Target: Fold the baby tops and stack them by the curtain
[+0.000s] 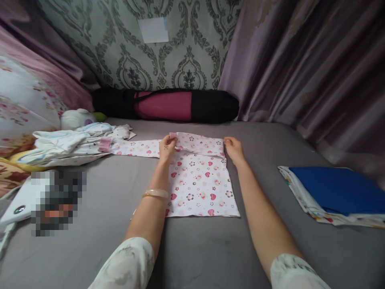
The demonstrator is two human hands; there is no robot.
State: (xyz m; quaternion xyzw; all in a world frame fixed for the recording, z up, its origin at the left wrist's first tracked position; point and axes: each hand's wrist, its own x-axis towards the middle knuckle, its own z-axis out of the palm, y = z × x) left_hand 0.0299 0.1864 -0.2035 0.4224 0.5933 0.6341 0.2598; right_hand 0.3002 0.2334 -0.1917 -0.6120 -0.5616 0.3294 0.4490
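A small white long-sleeved shirt with pink hearts and flowers lies flat on the grey sheet. Its right sleeve is folded across the top, with the pink cuff pointing left. The other sleeve stretches out to the left and ends in a pink cuff. My left hand pinches the folded sleeve near its cuff; a pale bangle circles that wrist. My right hand has its fingers pressed together at the fold on the shirt's upper right edge.
Rumpled light clothes and a plush toy lie at the left, near a white device with a cable. A black and pink rolled bag rests along the wall. Folded clothes with a blue top piece sit at the right.
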